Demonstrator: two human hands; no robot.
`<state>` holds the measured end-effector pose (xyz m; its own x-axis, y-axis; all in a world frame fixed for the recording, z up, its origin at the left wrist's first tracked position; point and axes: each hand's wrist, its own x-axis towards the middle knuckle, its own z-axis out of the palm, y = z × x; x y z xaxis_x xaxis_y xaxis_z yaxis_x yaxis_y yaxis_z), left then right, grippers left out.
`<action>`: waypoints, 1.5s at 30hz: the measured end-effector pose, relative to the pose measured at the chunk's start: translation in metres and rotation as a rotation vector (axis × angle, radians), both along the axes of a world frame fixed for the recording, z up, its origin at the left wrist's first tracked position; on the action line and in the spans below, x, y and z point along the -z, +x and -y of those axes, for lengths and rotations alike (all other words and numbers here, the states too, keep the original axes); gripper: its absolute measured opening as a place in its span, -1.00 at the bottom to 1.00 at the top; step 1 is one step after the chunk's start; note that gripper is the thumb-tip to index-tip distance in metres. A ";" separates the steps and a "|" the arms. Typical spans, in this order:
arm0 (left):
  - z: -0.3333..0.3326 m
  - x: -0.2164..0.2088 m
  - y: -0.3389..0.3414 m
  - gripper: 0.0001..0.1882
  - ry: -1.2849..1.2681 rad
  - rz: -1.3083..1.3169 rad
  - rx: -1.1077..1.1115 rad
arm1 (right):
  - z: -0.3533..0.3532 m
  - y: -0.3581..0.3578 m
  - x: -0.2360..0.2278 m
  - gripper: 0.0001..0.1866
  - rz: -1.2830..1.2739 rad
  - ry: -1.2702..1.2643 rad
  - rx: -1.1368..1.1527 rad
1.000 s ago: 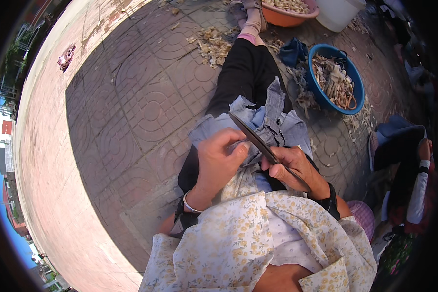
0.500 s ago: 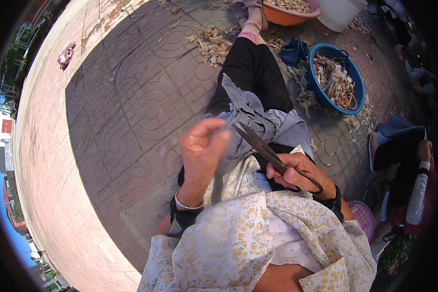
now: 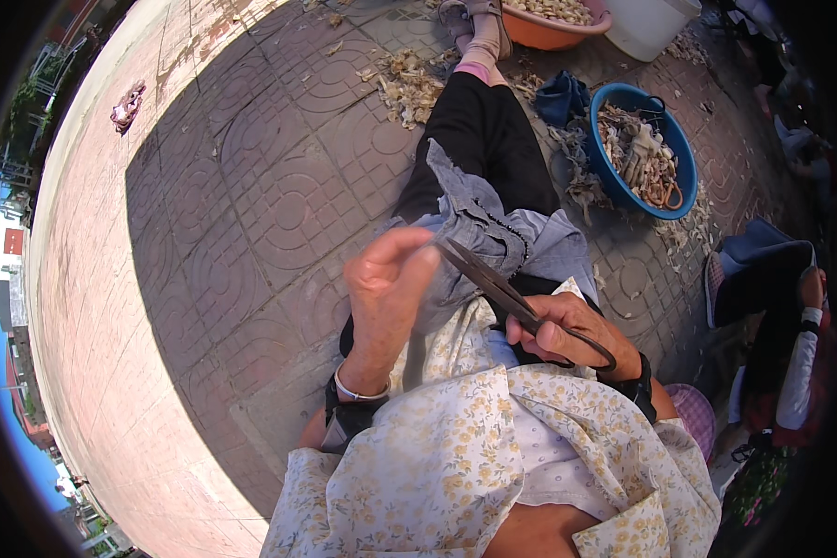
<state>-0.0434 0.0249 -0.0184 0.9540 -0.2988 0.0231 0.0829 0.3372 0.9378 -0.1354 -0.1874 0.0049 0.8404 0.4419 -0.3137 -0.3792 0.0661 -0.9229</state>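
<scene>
A pair of dark metal scissors (image 3: 493, 282) is in my right hand (image 3: 567, 333), its fingers wrapped round the handles. The blades point up and left, close together, with their tips right by the fingertips of my left hand (image 3: 386, 279). That hand is closed in a pinch, thumb against curled fingers. Whatever it may hold is too small to make out. Beneath both hands a grey-blue cloth (image 3: 474, 223) with a dark beaded edge lies across my lap, over black trousers (image 3: 479, 121).
To the right of my legs stands a blue basin (image 3: 688, 177) of pale, dry plant pieces. Farther off are an orange basin (image 3: 539, 30) with pale bulbs or cloves and a white bucket (image 3: 656, 28). Dry peelings (image 3: 409, 88) litter the paving. Another person (image 3: 763, 279) sits at right.
The scissors have shifted slightly left, and their blades have come closer together beside my left fingertips. My left hand stays nearly in place.
</scene>
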 end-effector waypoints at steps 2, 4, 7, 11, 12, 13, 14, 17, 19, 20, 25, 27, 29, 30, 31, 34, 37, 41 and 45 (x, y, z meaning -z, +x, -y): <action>0.000 0.000 0.000 -0.86 0.010 -0.004 -0.006 | 0.000 0.000 -0.001 -0.39 -0.007 0.004 0.002; 0.000 0.001 0.000 -0.86 0.024 0.005 -0.019 | -0.001 0.000 -0.002 -0.40 -0.010 0.007 0.003; -0.002 0.007 0.001 -0.86 0.095 0.047 -0.054 | -0.001 0.000 -0.004 -0.42 -0.033 0.029 0.005; -0.001 0.007 0.001 -0.87 0.272 0.163 -0.122 | 0.000 -0.001 -0.002 -0.46 -0.069 0.073 0.012; -0.002 0.007 0.001 -0.87 0.297 0.179 -0.130 | 0.001 -0.001 -0.002 -0.47 -0.085 0.086 0.009; -0.002 0.007 0.001 -0.87 0.322 0.195 -0.137 | 0.002 -0.002 -0.001 -0.48 -0.101 0.099 0.006; -0.002 0.008 0.001 -0.87 0.347 0.211 -0.144 | 0.002 -0.002 -0.002 -0.49 -0.099 0.096 0.008; -0.003 0.004 0.000 -0.88 0.296 0.127 -0.075 | 0.000 -0.002 -0.002 -0.49 -0.044 0.054 0.014; -0.002 0.003 0.001 -0.88 0.238 0.071 -0.048 | -0.001 0.000 0.005 -0.49 0.058 -0.016 0.012; -0.002 0.002 0.001 -0.88 0.208 0.043 -0.034 | -0.002 0.001 0.006 -0.48 0.123 -0.082 0.010; -0.004 -0.002 0.002 -0.90 0.259 0.067 -0.042 | -0.005 0.003 0.018 -0.47 0.306 -0.223 0.030; -0.004 -0.002 0.001 -0.91 0.360 0.142 0.034 | -0.009 0.002 0.019 -0.48 0.362 -0.283 0.058; 0.005 -0.002 -0.007 -0.92 0.483 0.307 0.186 | -0.013 0.006 0.017 -0.49 0.393 -0.297 0.099; 0.014 0.001 -0.020 -0.92 0.405 0.256 0.261 | -0.015 0.010 0.013 -0.49 0.395 -0.280 0.129; 0.012 0.002 -0.017 -0.92 0.346 0.148 0.181 | -0.016 0.014 0.009 -0.49 0.397 -0.263 0.159; 0.000 -0.003 0.000 -0.90 0.102 -0.048 0.032 | -0.009 0.014 0.008 -0.45 0.272 -0.138 0.186; -0.005 -0.005 0.006 -0.90 0.129 -0.021 0.023 | -0.001 0.009 0.009 -0.42 0.162 -0.060 0.116; -0.004 -0.002 0.007 -0.87 -0.023 -0.045 0.020 | -0.003 0.005 0.010 -0.39 0.102 -0.013 0.042; -0.005 0.002 0.007 -0.86 0.001 -0.026 0.015 | -0.002 0.004 0.005 -0.36 0.111 -0.060 0.005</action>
<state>-0.0366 0.0303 -0.0204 0.9498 -0.3128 -0.0019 0.1122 0.3352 0.9354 -0.1310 -0.1853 -0.0004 0.8737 0.4203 -0.2449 -0.2748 0.0110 -0.9614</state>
